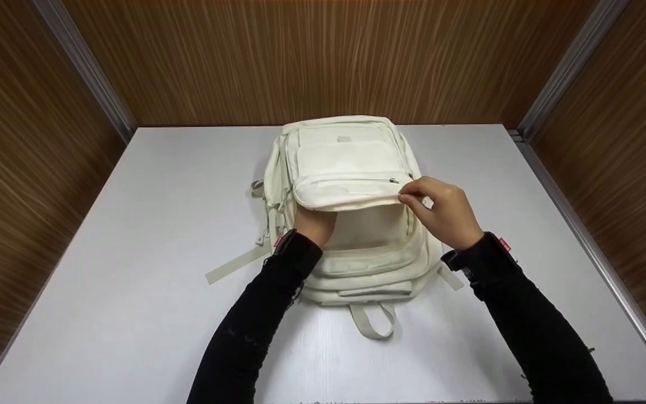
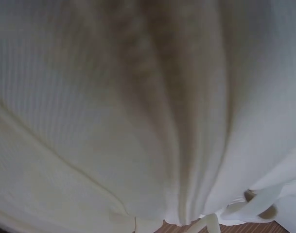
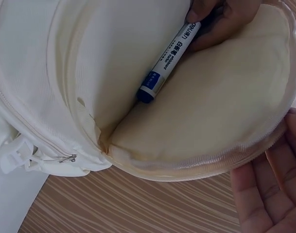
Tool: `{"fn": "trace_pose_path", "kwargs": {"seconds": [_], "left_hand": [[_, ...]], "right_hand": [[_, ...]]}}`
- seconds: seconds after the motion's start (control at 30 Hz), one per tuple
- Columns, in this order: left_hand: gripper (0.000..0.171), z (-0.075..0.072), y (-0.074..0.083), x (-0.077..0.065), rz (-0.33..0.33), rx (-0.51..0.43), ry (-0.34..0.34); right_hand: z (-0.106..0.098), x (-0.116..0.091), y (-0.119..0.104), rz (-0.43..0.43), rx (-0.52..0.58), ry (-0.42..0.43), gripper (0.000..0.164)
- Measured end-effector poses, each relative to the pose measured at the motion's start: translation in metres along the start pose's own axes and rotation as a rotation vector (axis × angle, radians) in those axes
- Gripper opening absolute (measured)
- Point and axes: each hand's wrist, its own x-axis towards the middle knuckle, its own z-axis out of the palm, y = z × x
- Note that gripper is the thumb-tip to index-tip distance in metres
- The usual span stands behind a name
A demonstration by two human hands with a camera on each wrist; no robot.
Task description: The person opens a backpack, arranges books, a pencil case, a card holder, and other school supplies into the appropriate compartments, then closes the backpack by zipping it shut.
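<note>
A cream backpack (image 1: pixel 376 264) lies on the table with its front pocket flap (image 1: pixel 351 196) lifted. My left hand (image 1: pixel 315 224) reaches under the flap, its fingers hidden from the head view. In the right wrist view that left hand (image 3: pixel 230 24) grips a blue-capped whiteboard marker (image 3: pixel 167 63) inside the pocket, cap toward the pocket's fold. The flap's edge is pinched between thumb and fingers of my right hand (image 1: pixel 443 210). Only blurred cream fabric (image 2: pixel 79 145) fills most of the left wrist view.
The white table (image 1: pixel 132 252) surrounds the bag, with wood-grain panels (image 1: pixel 323 62) at the back and sides. A loose strap (image 1: pixel 237 264) trails left of the bag, and a carry loop (image 1: pixel 370 325) points to the front. A small zip pull (image 1: pixel 393 180) hangs on the flap.
</note>
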Motion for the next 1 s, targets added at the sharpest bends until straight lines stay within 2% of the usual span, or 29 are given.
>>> {"fn": "trace_pose_path", "kwargs": {"seconds": [0.03,0.07,0.17,0.27,0.37,0.43,0.47,0.53,0.67,0.77,0.9,1.0], "left_hand": [[0.056,-0.001,-0.002,-0.002,0.031,0.261,0.051],[0.056,-0.002,-0.004,-0.002,0.077,0.441,0.098],[0.049,-0.005,-0.008,-0.004,0.169,0.557,0.162],[0.046,-0.009,-0.012,-0.006,0.218,0.595,0.201],[0.047,-0.014,-0.013,-0.009,0.145,0.539,0.209],[0.045,-0.017,-0.014,-0.012,0.120,0.553,0.199],[0.043,-0.019,-0.015,-0.013,0.133,0.580,0.193],[0.040,-0.022,-0.016,-0.016,0.177,0.631,0.195],[0.034,-0.031,-0.020,-0.021,0.399,0.808,0.187],[0.039,-0.039,-0.021,-0.028,0.496,0.955,0.148],[0.047,-0.051,-0.020,-0.041,0.490,1.033,0.078],[0.042,-0.059,-0.022,-0.050,0.506,1.010,0.078]], "right_hand": [[0.000,-0.001,0.000,0.001,0.001,0.002,0.005],[0.000,-0.001,0.000,0.002,0.004,0.002,0.005],[0.001,-0.003,0.000,0.007,0.009,0.003,0.006],[0.001,-0.005,0.000,0.006,0.007,0.000,0.006],[0.003,-0.009,0.001,-0.001,0.009,-0.006,0.005],[0.006,-0.012,0.001,-0.006,0.013,-0.015,0.005],[0.007,-0.014,0.001,-0.006,0.015,-0.020,0.005],[0.008,-0.017,0.001,-0.006,0.016,-0.031,0.006],[0.011,-0.022,0.002,0.003,0.014,-0.038,0.005],[0.012,-0.023,0.002,0.002,0.017,-0.033,0.005],[0.013,-0.025,0.003,-0.011,0.027,-0.035,0.004],[0.015,-0.028,0.005,-0.016,0.031,-0.043,0.002]]}}
